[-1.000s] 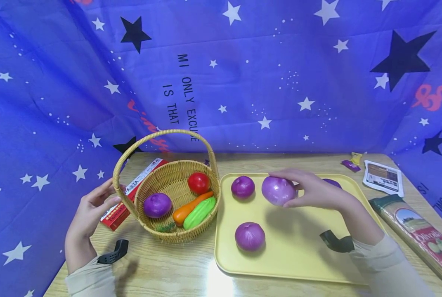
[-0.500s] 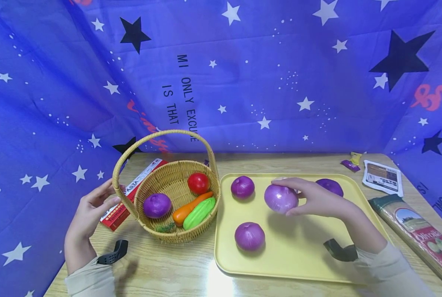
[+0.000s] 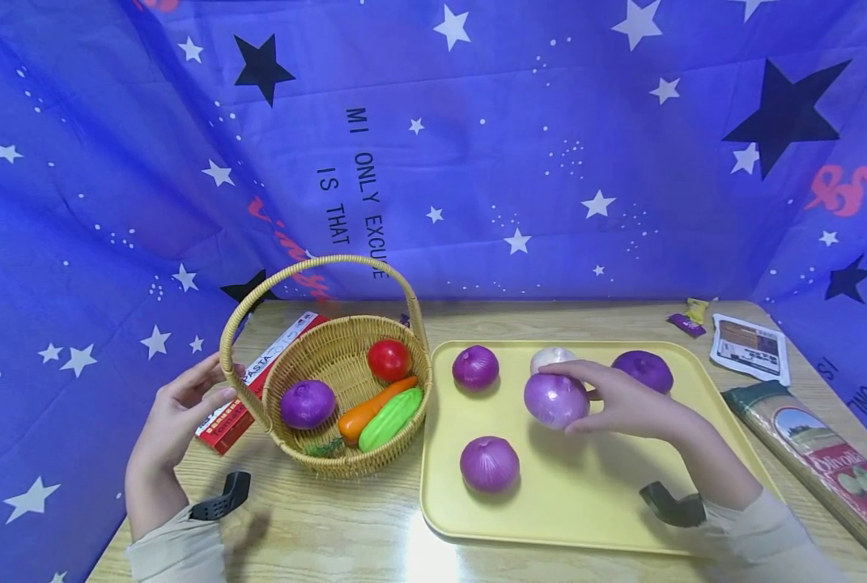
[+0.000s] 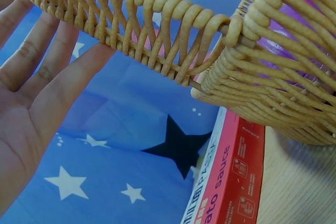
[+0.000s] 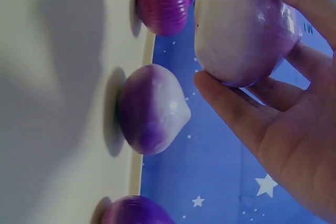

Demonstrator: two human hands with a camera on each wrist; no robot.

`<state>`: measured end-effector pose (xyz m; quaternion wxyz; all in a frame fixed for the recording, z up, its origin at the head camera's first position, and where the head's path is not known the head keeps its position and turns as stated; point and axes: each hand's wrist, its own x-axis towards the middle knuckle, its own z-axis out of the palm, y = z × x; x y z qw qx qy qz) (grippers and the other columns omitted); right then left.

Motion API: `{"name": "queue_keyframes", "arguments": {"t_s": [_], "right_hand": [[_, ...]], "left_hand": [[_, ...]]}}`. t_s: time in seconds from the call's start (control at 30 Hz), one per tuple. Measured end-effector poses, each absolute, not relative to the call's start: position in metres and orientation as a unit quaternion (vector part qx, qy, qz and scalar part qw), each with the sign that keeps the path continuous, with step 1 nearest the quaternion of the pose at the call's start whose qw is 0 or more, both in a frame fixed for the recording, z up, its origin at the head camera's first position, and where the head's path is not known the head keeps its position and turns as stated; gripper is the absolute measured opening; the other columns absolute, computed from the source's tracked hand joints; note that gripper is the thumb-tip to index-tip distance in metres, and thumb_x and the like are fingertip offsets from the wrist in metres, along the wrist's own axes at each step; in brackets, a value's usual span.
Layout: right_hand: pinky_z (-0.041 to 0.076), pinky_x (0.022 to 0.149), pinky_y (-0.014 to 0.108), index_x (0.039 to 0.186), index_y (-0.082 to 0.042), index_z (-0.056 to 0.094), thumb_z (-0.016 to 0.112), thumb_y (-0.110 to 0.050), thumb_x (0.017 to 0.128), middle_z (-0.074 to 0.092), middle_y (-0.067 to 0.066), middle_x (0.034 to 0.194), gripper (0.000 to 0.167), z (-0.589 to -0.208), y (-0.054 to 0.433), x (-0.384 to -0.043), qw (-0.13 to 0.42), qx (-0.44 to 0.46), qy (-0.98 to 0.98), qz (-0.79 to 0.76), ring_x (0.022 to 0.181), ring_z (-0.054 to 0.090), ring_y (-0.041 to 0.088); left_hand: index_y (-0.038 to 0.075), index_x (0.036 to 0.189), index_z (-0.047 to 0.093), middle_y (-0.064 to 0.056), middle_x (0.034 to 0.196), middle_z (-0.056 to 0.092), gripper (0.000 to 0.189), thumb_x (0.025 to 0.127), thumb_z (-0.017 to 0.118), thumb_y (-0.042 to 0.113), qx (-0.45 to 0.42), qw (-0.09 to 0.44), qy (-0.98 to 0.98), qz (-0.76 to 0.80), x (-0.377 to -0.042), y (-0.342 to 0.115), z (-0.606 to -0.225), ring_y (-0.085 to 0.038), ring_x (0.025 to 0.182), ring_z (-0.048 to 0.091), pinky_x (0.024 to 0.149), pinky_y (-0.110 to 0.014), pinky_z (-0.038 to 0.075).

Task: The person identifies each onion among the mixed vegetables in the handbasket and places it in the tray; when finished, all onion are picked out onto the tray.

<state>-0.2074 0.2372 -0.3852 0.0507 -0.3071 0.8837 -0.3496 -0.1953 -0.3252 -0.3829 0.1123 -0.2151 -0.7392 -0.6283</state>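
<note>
My right hand (image 3: 622,401) grips a pale purple onion (image 3: 553,402) between thumb and fingers, above the yellow tray (image 3: 550,510). The right wrist view shows the onion's whitish side (image 5: 236,30) with the fingers (image 5: 239,114) around it. Just behind it on the tray is a white-and-purple onion (image 5: 155,109). Other purple onions rest at the tray's left back (image 3: 475,368), left front (image 3: 489,464) and right back (image 3: 643,372). My left hand (image 3: 174,429) lightly holds the handle (image 4: 131,24) of a wicker basket (image 3: 353,465), its fingertips reaching behind the wicker.
Inside the basket lie a purple onion (image 3: 308,404), a tomato (image 3: 388,360), a carrot (image 3: 375,409) and a green cucumber-like vegetable (image 3: 391,419). A red pasta box (image 3: 229,425) sits behind the basket. Right of the tray are packets (image 3: 750,350) and a long Olivoila package (image 3: 819,453).
My right hand has shifted slightly right and nearer to me with the onion, uncovering the white-and-purple onion and more of the right-back onion. The left hand stays at the basket handle.
</note>
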Motion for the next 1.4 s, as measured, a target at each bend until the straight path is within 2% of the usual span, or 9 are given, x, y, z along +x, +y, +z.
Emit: {"name": "queue_keyframes", "arguments": {"t_s": [0.2, 0.47, 0.77, 1.17, 1.4], "right_hand": [[0.055, 0.087, 0.045, 0.133, -0.012, 0.05, 0.081, -0.026, 0.07, 0.049, 0.018, 0.137, 0.072, -0.394, 0.239, -0.206, 0.056, -0.29, 0.889, -0.349, 0.115, 0.053, 0.033], [0.053, 0.088, 0.05, 0.137, -0.01, 0.046, 0.08, -0.027, 0.07, 0.05, 0.02, 0.135, 0.077, -0.404, 0.241, -0.203, 0.069, -0.284, 0.89, -0.35, 0.12, 0.05, 0.041], [0.052, 0.091, 0.049, 0.137, -0.008, 0.045, 0.079, -0.03, 0.07, 0.049, 0.018, 0.138, 0.078, -0.412, 0.243, -0.201, 0.086, -0.289, 0.89, -0.342, 0.122, 0.049, 0.04], [0.052, 0.093, 0.045, 0.134, -0.014, 0.048, 0.08, -0.031, 0.069, 0.052, 0.014, 0.136, 0.074, -0.416, 0.244, -0.196, 0.08, -0.295, 0.892, -0.332, 0.12, 0.051, 0.035], [0.05, 0.096, 0.038, 0.133, -0.018, 0.049, 0.081, -0.031, 0.067, 0.054, 0.007, 0.134, 0.074, -0.421, 0.246, -0.194, 0.085, -0.288, 0.896, -0.328, 0.121, 0.05, 0.023]], "left_hand": [[-0.006, 0.134, 0.046, 0.009, 0.108, 0.069, 0.05, 0.086, 0.051, -0.018, -0.201, 0.115, -0.743, -0.628, -0.195, -0.325, -0.382, -0.001, 0.097, 0.065, 0.084, -0.014, 0.053], [-0.004, 0.134, 0.048, 0.01, 0.108, 0.069, 0.05, 0.086, 0.052, -0.017, -0.2, 0.119, -0.755, -0.613, -0.194, -0.324, -0.381, 0.0, 0.097, 0.065, 0.083, -0.013, 0.053], [-0.004, 0.134, 0.048, 0.008, 0.11, 0.069, 0.05, 0.086, 0.05, -0.018, -0.217, 0.111, -0.741, -0.625, -0.195, -0.325, -0.382, -0.001, 0.1, 0.064, 0.085, -0.013, 0.052], [-0.002, 0.134, 0.048, 0.008, 0.112, 0.068, 0.051, 0.086, 0.049, -0.019, -0.24, 0.103, -0.734, -0.627, -0.198, -0.328, -0.383, -0.001, 0.104, 0.062, 0.087, -0.013, 0.052], [-0.004, 0.134, 0.048, 0.009, 0.11, 0.068, 0.05, 0.086, 0.051, -0.018, -0.228, 0.115, -0.747, -0.614, -0.196, -0.325, -0.381, 0.0, 0.101, 0.063, 0.085, -0.012, 0.052]]}}
